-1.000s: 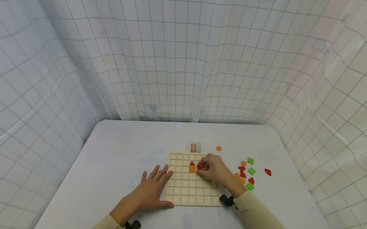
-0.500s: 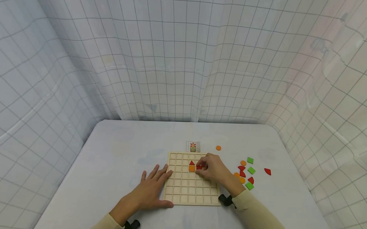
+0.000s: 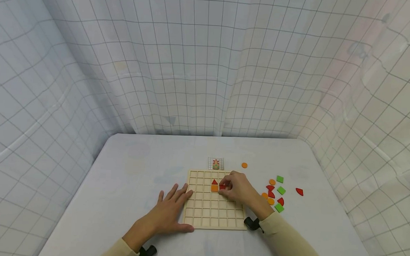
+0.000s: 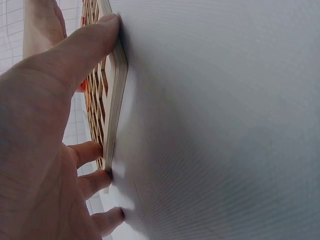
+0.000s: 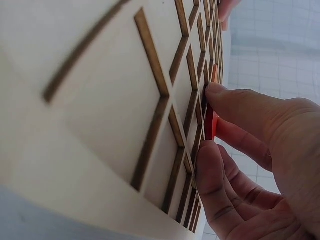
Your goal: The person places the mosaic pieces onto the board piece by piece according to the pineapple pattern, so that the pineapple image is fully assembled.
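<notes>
A pale wooden grid board lies on the white table. My left hand has its fingers spread along the board's left side, the thumb at the near-left corner; the left wrist view shows that thumb on the board's edge. Over the upper right cells, my right hand holds a small red piece between thumb and fingertips. Seen from the right wrist, this red piece is at the grid; its full shape is hidden. Left of it, an orange square sits in a cell below a red triangle.
A small picture card lies against the board's far edge. Right of the board are scattered green squares, orange discs and red quarter-circle pieces. One orange disc lies farther back. Grid-patterned curtains surround the table.
Almost nothing moves. My right hand stays at the same cell with the red piece, which seems to lie slightly closer to the orange square. The left hand keeps its place.
</notes>
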Tool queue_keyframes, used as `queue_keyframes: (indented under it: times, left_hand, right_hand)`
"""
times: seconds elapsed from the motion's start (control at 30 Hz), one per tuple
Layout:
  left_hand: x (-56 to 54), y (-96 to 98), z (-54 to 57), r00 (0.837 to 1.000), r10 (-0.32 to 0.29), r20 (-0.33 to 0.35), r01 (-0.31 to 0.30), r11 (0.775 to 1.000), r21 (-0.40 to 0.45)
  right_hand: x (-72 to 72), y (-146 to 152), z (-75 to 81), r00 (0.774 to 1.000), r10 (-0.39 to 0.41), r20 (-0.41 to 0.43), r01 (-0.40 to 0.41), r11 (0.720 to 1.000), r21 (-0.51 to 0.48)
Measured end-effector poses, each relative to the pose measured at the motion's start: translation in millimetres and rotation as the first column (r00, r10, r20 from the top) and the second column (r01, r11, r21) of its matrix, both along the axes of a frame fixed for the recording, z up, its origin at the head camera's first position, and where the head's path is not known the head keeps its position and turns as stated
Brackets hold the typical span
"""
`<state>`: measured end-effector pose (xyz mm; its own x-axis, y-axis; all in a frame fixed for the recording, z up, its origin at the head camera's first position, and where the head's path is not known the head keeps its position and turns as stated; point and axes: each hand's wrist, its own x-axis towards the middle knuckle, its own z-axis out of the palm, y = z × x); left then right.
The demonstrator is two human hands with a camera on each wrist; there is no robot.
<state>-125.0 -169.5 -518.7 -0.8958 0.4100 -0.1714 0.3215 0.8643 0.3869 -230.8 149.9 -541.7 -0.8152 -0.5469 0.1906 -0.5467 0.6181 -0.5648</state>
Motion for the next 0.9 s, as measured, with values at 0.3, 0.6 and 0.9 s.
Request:
queue_keyframes:
  times: [0.3, 0.6, 0.9]
  left_hand:
    - [0.0, 0.3, 0.4, 1.000, -0.001, -0.001, 0.001, 1.000, -0.003]
    - [-1.6, -0.4, 0.2, 1.000, -0.003, 0.001, 0.003, 1.000, -0.011]
    - [-1.6, -1.1, -2.2, 1.000, -0.005, 0.001, 0.005, 1.000, -0.008]
  right_hand:
    - [6.8, -4.1, 12.3, 0.999, -0.031, 0.032, 0.030, 0.999, 0.033]
    - [6.9, -2.3, 13.4, 0.999, -0.027, 0.028, 0.027, 0.999, 0.020]
    - [5.9, -1.7, 10.6, 0.999, -0.022, 0.024, 0.021, 0.999, 0.034]
